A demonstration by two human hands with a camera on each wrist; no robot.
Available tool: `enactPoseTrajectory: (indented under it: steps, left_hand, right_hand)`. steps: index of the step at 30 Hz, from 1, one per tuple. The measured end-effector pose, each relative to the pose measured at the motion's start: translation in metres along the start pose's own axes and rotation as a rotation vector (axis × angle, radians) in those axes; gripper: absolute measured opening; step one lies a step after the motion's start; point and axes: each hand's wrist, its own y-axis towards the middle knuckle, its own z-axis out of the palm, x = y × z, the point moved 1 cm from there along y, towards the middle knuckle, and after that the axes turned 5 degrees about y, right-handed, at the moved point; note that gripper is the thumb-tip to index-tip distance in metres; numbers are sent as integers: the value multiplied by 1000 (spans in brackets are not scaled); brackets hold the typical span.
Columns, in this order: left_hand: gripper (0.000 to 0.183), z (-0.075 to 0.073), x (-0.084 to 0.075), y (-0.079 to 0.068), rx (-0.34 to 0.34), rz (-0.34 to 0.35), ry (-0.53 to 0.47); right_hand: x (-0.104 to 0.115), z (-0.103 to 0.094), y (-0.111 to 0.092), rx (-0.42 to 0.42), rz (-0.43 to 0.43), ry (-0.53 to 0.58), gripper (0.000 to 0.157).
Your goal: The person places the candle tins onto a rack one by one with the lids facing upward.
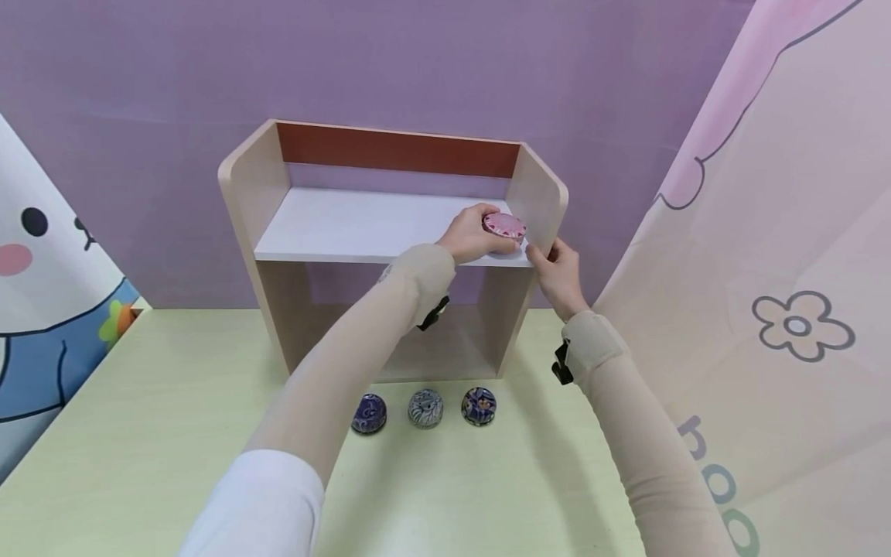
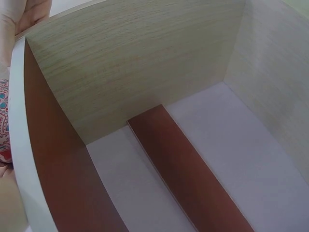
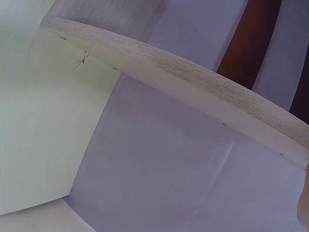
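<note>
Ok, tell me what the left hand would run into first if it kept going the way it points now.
The left hand, gripping the pink round tin on the upper shelf, points right and slightly back. First in line is probably the shelf unit's right side panel, just beyond the tin; depth is hard to judge.

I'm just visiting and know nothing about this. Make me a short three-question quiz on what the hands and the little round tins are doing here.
1. True or false: the left hand holds the pink tin on the shelf board.
2. How many patterned tins sit on the green table in front of the wooden shelf unit?
A) two B) three C) five
3. Fill in: the right hand grips the unit's ____ side panel.

Key
1. True: its fingers curl round the tin at the board's right end.
2. B: a dark blue tin, a grey-blue tin and a multicoloured dark tin, in a row.
3. right
</note>
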Motion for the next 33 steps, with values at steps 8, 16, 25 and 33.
enactPoseTrajectory:
  steps: [8, 16, 25, 33]
  left_hand:
    - [75, 2, -1, 0, -2, 4, 26]
    - [75, 3, -2, 0, -12, -18, 46]
    - [75, 4, -6, -1, 6, -36, 70]
    - [76, 5, -7, -1, 6, -37, 73]
  right_hand:
    - [0, 0, 0, -3, 3, -4, 39]
    - [0, -1, 0, 1, 18, -12, 41]
    - [-1, -3, -1, -9, 25, -15, 40]
    - [0, -4, -1, -11, 22, -12, 40]
